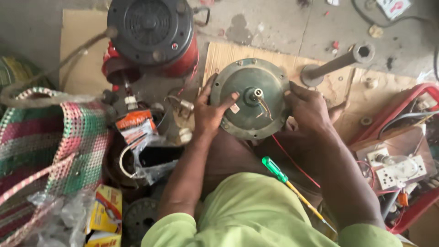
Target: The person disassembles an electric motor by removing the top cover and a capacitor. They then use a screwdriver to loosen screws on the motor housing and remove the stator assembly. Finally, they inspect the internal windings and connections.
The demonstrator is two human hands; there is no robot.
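Note:
A round grey-green fan motor housing [247,116] rests on my lap, its short shaft and a few wires sticking up at the centre. My left hand [211,112] grips its left rim, thumb lying across the top face. My right hand [308,107] holds the right rim with fingers curled over the edge. A green-handled screwdriver [275,168] lies across my thigh just below the housing, and a thin red wire runs down from the motor beside it.
A red and black motor-driven machine [153,34] stands at the back left. A woven pink-and-green bag [50,142] is at left, with yellow boxes [106,211] near it. A metal socket tool [338,61] lies on cardboard at back right. A red tray with a switchboard [398,171] sits at right.

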